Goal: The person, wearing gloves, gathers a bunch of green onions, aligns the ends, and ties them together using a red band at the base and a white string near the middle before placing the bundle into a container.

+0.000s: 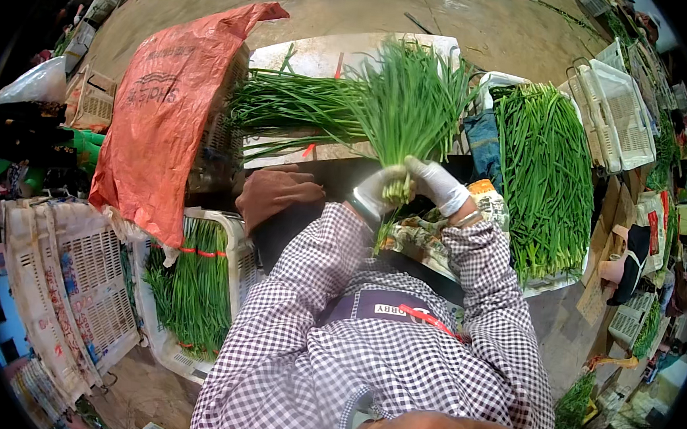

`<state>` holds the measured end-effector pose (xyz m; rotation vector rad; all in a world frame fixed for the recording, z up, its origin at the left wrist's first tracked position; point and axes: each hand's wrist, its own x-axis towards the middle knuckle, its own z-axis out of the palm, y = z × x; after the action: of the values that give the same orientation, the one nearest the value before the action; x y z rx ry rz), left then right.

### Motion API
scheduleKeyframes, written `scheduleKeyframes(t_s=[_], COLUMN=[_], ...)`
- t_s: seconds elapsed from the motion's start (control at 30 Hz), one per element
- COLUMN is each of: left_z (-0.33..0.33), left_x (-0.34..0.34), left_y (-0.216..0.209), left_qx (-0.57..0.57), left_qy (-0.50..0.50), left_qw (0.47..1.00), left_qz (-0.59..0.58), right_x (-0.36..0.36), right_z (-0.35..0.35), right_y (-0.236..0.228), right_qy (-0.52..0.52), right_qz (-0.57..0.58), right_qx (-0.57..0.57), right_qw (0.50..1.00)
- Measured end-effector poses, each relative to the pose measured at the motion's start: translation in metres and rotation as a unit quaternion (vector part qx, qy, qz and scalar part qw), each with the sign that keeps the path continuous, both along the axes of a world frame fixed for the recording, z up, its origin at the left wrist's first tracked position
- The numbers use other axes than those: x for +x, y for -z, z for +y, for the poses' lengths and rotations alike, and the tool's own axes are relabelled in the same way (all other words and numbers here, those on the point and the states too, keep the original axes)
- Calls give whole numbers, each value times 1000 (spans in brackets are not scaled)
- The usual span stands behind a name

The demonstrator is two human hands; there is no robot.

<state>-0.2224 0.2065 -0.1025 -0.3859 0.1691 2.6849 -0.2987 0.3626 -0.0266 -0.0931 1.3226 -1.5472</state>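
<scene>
Step in hand: we seem to be gathering stalks into one bunch and evening their cut ends.
Left grip: our left hand (380,191) is closed around the lower stems of the green bunch (415,100).
Right grip: our right hand (439,185) clasps the same stems, just beside it.
Bunch: leaves fan out beyond both grips, over the bench (355,46).
Next move: calls, we judge, for firm, level pressure.
Loose stalks (295,103): on the bench, beyond-left of the grips.
Right-side crate (557,289): right of the grips, packed with green stalks (545,173).
Left-side crate (236,263): left of the grips, nearer us, holding red-banded bundles (198,300).
</scene>
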Motion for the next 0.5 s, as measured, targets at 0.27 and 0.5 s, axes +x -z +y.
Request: scheduleKeyframes(t_s=[0.27,0.5], left_z=[12,8], left_x=[39,47], left_y=[10,-22], left_qx=[-14,-175], left_qy=[112,206], left_qw=[994,963], left_qz=[-4,5], right_x=[22,32], right_z=[3,-5], right_y=[5,-17], right_qy=[-18,39], right_qz=[-220,-172], right_qx=[-126,-102], right_qw=[967,979])
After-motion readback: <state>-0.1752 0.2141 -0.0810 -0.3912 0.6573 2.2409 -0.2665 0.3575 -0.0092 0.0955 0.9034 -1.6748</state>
